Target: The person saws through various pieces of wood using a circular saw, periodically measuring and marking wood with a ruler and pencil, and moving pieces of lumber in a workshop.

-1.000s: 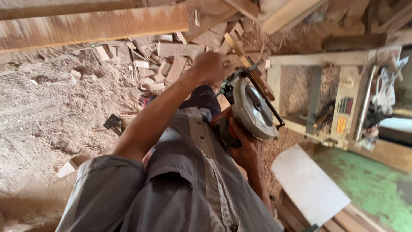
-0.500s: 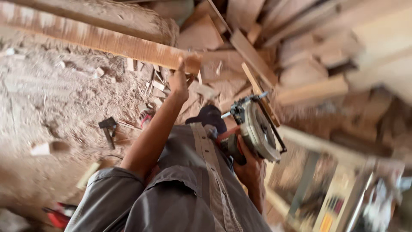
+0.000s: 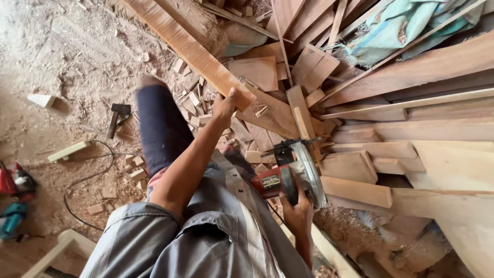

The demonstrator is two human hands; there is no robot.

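Note:
My left hand (image 3: pixel 226 105) is stretched out ahead and closed around the near end of a long reddish wooden plank (image 3: pixel 188 49) that slants up to the left over the sawdust floor. My right hand (image 3: pixel 297 213) hangs by my hip and grips the handle of a red and black circular saw (image 3: pixel 290 177), its round blade guard turned to the right. My knee in dark trousers (image 3: pixel 159 123) is lifted below the plank. A grey striped shirt fills the bottom of the view.
A big heap of planks and boards (image 3: pixel 411 103) lies to the right, with a teal cloth (image 3: pixel 401 23) on top. Small offcuts (image 3: pixel 193 105) litter the floor. A hammer (image 3: pixel 117 117), black cable (image 3: pixel 87 175) and red tool (image 3: pixel 13 180) lie left.
My left hand has gone from reaching toward the long plank to closing on its end. The view has swung toward the wood heap. The saw stays in my right hand.

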